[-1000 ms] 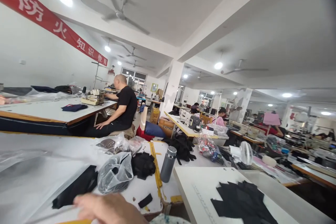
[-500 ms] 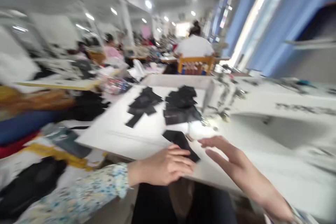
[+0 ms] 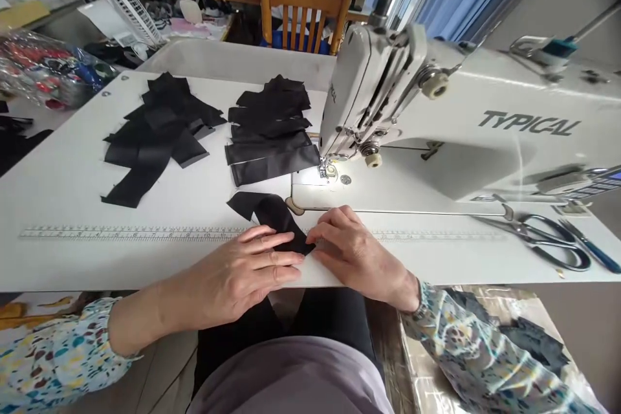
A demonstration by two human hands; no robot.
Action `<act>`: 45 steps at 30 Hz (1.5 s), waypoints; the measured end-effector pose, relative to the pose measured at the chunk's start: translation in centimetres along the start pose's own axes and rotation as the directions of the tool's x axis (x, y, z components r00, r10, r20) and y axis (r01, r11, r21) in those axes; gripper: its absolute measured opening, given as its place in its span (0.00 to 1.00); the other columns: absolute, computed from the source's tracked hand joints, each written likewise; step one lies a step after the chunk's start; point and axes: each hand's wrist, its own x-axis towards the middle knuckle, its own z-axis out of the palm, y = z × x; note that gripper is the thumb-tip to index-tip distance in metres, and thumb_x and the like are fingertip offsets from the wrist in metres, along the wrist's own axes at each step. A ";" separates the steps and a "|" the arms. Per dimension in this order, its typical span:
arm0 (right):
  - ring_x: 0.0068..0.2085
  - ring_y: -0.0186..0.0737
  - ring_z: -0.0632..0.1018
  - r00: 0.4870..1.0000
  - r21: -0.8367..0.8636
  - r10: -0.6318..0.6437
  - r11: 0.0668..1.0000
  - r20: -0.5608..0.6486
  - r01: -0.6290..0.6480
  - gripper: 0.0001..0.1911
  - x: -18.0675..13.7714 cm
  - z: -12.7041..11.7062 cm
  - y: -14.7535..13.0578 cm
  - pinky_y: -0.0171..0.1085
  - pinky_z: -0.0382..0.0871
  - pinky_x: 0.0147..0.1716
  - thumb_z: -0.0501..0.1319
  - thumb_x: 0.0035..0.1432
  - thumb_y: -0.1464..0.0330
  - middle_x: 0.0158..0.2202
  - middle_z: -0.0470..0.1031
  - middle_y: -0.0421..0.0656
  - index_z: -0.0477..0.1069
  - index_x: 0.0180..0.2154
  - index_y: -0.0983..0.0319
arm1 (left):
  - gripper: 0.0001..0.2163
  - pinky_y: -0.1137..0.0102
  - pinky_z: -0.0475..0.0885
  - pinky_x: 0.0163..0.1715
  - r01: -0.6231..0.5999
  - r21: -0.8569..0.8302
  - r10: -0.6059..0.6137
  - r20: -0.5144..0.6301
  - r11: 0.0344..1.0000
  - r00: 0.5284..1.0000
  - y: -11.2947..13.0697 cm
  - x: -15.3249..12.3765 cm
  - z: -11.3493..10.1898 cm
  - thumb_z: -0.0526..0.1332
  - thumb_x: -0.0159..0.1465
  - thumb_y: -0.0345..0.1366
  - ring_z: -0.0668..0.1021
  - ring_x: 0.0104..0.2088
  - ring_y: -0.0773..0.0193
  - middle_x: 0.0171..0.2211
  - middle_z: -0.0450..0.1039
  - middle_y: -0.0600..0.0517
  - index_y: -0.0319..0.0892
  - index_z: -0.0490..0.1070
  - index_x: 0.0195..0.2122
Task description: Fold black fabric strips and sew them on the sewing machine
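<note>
Both hands have come down onto the black strip (image 3: 272, 217).

Left hand (image 3: 242, 265) lies flat, fingers together; right hand (image 3: 349, 252) presses beside it, apparently holding the fold down just before the sewing machine (image 3: 373, 97). Beyond the hands sit two piles of black strips (image 3: 269, 129); scissors (image 3: 538, 242) lie rightward, within easy reach.

On our white sewing table (image 3: 97, 262) lie black cloth strips (image 3: 155, 132) far left, more strips (image 3: 269, 136) beside them, a long ruler (image 3: 130, 232) near, and scissors (image 3: 533, 242) at right.
</note>
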 end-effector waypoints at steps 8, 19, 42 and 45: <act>0.43 0.44 0.69 0.999 0.088 0.054 0.995 -0.004 -0.053 0.09 0.8 -0.2 -0.8 0.44 0.68 0.45 0.57 0.65 0.78 0.38 0.71 0.44 0.70 0.36 0.59 | 0.19 0.56 0.65 0.68 0.186 -0.191 -0.210 -0.113 0.964 0.971 0.6 0.0 -0.3 0.59 0.73 0.32 0.71 0.65 0.55 0.62 0.72 0.48 0.48 0.67 0.64; 0.45 0.47 0.68 0.995 0.143 0.049 0.989 -0.091 -0.036 0.09 1.7 1.0 -2.6 0.48 0.69 0.48 0.57 0.65 0.78 0.40 0.71 0.45 0.69 0.38 0.58 | 0.16 0.74 0.80 0.40 0.343 -0.480 -0.524 -0.316 0.807 0.791 1.7 2.7 0.5 0.61 0.66 0.26 0.81 0.41 0.65 0.43 0.79 0.52 0.45 0.74 0.53; 0.44 0.41 0.74 0.976 0.310 0.094 0.950 -0.195 -0.029 0.11 2.0 1.9 -2.5 0.42 0.70 0.45 0.58 0.65 0.78 0.40 0.73 0.42 0.71 0.43 0.57 | 0.16 0.78 0.76 0.39 0.205 -0.338 -0.374 -0.577 0.919 0.726 1.9 2.8 0.9 0.64 0.66 0.21 0.78 0.37 0.71 0.38 0.76 0.53 0.42 0.73 0.53; 0.43 0.42 0.74 0.974 0.306 0.106 0.951 -0.199 -0.041 0.09 1.9 1.7 -2.5 0.42 0.70 0.44 0.58 0.66 0.77 0.39 0.73 0.42 0.71 0.42 0.58 | 0.13 0.77 0.76 0.39 0.201 -0.270 -0.329 -0.616 0.942 0.716 1.8 2.7 1.1 0.66 0.66 0.22 0.79 0.38 0.70 0.39 0.76 0.52 0.42 0.74 0.50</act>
